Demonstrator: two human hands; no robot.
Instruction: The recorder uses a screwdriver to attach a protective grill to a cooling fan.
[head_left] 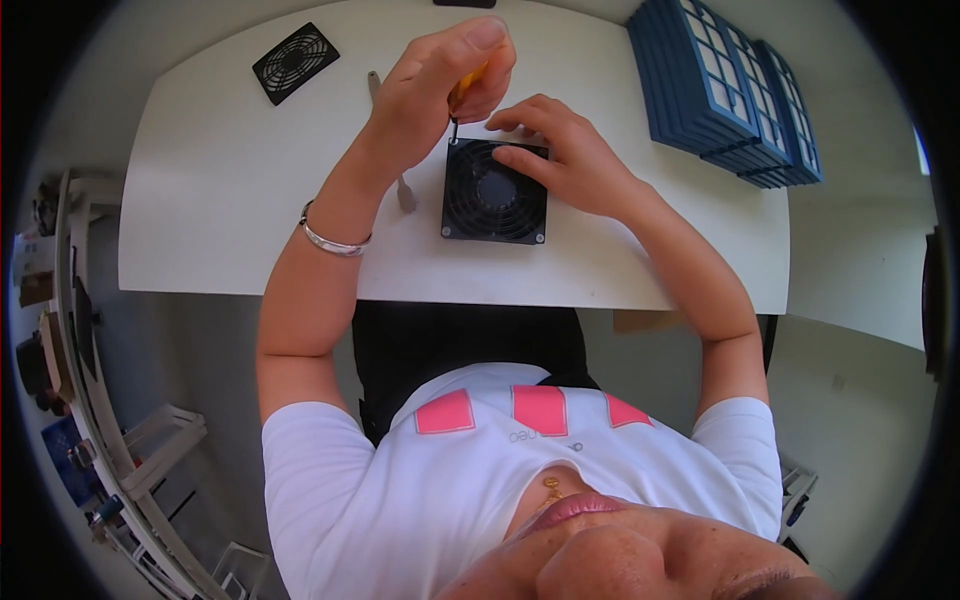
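A square black cooling fan (495,195) with a round ringed grille lies flat on the white table, with screws showing at its near corners. My left hand (425,100), a silver bracelet on its wrist, is closed around the yellow handle of a screwdriver (468,82). The dark shaft points down at the fan's far left corner; whether the tip sits in a screw is too small to tell. My right hand (575,160) holds the fan at its far right corner, thumb on the grille and fingers along the far edge.
A second black fan grille (296,63) lies at the far left of the table (220,200). A thin grey tool with a flat end (406,195) lies left of the fan, partly behind my left hand. Stacked blue frames with white panels (705,100) stand at the far right.
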